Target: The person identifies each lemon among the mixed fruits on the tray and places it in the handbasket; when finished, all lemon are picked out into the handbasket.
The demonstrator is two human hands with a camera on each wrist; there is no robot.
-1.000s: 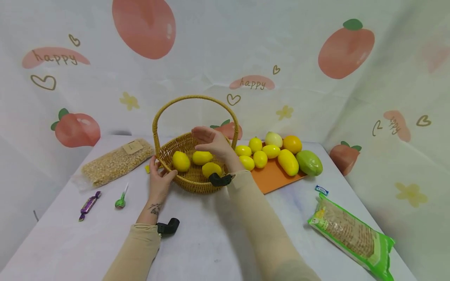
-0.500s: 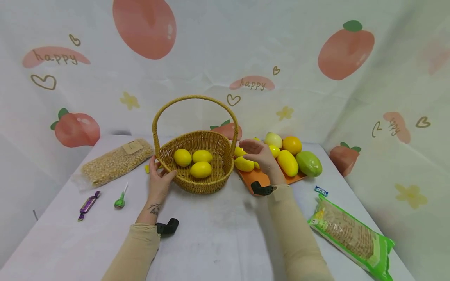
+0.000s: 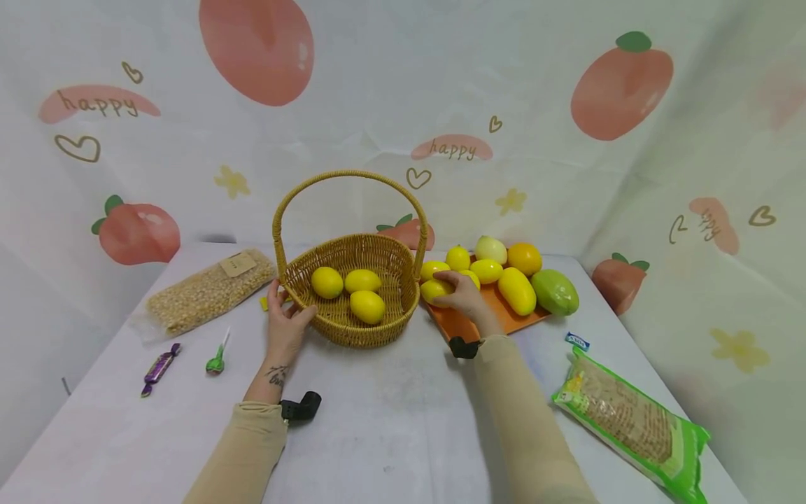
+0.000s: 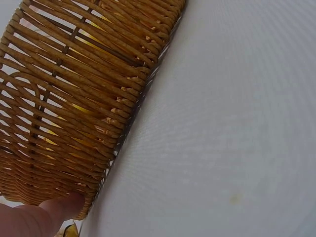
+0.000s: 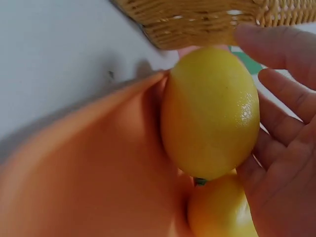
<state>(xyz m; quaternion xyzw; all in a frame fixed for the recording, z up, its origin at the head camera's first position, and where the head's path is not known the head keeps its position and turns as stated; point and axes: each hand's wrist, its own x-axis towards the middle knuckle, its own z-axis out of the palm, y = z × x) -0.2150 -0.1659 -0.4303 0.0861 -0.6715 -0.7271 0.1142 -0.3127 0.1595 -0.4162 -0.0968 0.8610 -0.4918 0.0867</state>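
Note:
A wicker basket with a tall arched handle stands at the middle back, holding three lemons, one of them a front lemon. My left hand holds its left rim, the thumb over the edge; in the left wrist view a digit presses the woven side. To the right, my right hand is around a lemon at the left end of an orange tray. The right wrist view shows the fingers beside this lemon, the thumb apart from it. Contact on the far side is hidden.
More lemons, a mango-like yellow fruit, an orange, a pale round fruit and a green fruit crowd the tray. Around lie a bag of kernels, a purple candy, a lollipop and a green bag.
My right hand has moved from above the basket rightward, then down to the tray's left lemon. The front lemon in the basket has shifted. My left hand stays on the rim.

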